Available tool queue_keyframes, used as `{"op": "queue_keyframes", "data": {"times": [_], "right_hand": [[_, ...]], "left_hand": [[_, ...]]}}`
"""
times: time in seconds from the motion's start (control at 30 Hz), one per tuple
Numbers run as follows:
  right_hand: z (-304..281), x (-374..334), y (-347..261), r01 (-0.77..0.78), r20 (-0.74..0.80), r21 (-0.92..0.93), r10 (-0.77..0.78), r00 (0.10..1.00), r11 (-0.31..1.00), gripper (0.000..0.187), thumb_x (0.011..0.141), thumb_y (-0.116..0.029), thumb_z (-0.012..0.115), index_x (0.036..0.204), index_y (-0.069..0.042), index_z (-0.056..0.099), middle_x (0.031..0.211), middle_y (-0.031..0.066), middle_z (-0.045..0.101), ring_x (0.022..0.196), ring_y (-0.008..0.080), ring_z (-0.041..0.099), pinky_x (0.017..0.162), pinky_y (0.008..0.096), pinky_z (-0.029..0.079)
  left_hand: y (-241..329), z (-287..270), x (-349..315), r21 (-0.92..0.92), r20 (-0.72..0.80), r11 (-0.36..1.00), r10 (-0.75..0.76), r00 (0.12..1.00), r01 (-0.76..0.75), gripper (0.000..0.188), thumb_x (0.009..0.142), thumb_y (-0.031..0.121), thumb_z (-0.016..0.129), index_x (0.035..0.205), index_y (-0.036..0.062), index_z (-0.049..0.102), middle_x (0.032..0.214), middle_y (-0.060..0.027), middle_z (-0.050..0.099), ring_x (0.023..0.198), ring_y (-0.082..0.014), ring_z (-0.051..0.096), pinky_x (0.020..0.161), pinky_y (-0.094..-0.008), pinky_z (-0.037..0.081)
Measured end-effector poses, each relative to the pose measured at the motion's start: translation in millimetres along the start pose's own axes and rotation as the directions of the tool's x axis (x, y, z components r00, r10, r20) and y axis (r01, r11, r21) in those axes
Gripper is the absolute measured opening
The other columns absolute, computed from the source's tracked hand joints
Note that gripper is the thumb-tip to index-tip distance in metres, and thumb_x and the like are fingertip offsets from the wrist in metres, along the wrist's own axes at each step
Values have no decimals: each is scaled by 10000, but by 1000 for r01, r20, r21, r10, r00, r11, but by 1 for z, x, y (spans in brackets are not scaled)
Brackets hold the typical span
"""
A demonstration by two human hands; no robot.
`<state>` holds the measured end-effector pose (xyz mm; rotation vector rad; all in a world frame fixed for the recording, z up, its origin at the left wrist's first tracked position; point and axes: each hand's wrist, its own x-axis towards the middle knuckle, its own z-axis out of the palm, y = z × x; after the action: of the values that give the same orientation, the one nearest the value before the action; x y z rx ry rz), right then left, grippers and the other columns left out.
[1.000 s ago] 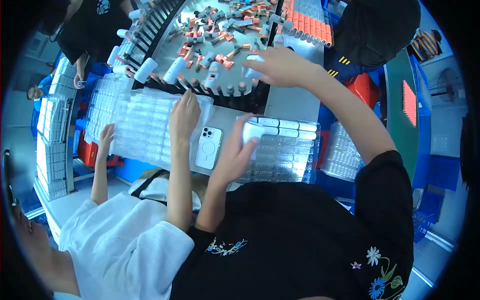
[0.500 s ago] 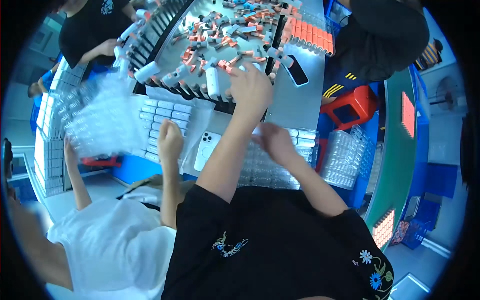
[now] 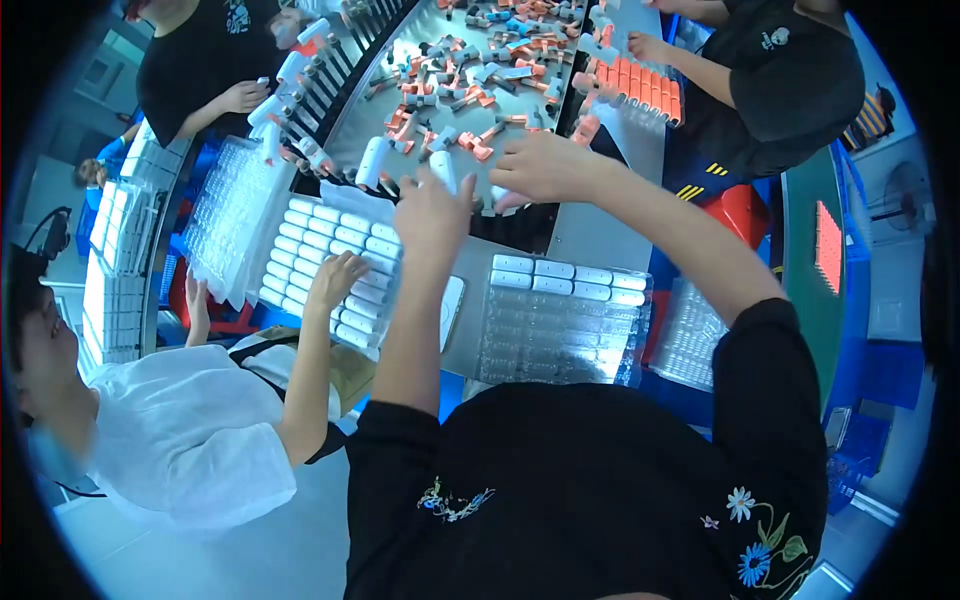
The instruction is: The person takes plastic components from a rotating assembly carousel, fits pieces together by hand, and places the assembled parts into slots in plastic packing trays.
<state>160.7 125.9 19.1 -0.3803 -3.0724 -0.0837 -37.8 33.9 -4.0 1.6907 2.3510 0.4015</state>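
Observation:
My left hand (image 3: 432,222) is raised at the near edge of the peg rack, thumb and fingers on either side of a white rounded device (image 3: 442,168) and closed around its lower end. Close by on the right, my right hand (image 3: 545,168) reaches across the rack's near corner with bent fingers pinched together; a small pale thing at the fingertips is mostly hidden. Left of my hands, another white device (image 3: 374,162) stands on the rack. In front of me lies a clear blister tray (image 3: 560,335), its far rows filled with white devices (image 3: 553,284).
Loose orange and grey parts (image 3: 490,75) cover the surface inside the rack. On my left, a co-worker's hand (image 3: 340,275) touches a tray of white devices (image 3: 300,245). A phone (image 3: 450,305) lies between the trays. Across the table, another person reaches over orange parts (image 3: 640,90).
My right hand has swung up from the blister tray to the rack. My left hand has drawn back slightly leftward. The co-worker's clear tray has been lowered, and that person's hand now touches the white devices.

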Motion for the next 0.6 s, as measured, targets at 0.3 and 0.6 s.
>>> {"op": "queue_keyframes", "data": {"times": [0.3, 0.6], "right_hand": [[24, 56, -67, -650, -216, 130, 662, 718, 748, 399, 939, -464, 683, 975, -79, 583, 925, 136, 724, 898, 283, 728, 800, 409, 574], [66, 186, -57, -825, -118, 311, 881, 458, 471, 470, 983, -235, 624, 1314, 88, 538, 929, 196, 746, 807, 308, 755, 610, 447, 591]], "left_hand": [[-6, -88, -65, -386, -77, 915, 96, 992, -118, 439, 1022, 381, 640, 1052, -57, 624, 834, -261, 686, 774, -455, 683, 689, -531, 508], [61, -57, 9, 63, -299, 563, 798, 523, -824, 345, 870, 331, 758, 1112, 117, 636, 836, -95, 713, 732, -315, 733, 655, -440, 575]]}}
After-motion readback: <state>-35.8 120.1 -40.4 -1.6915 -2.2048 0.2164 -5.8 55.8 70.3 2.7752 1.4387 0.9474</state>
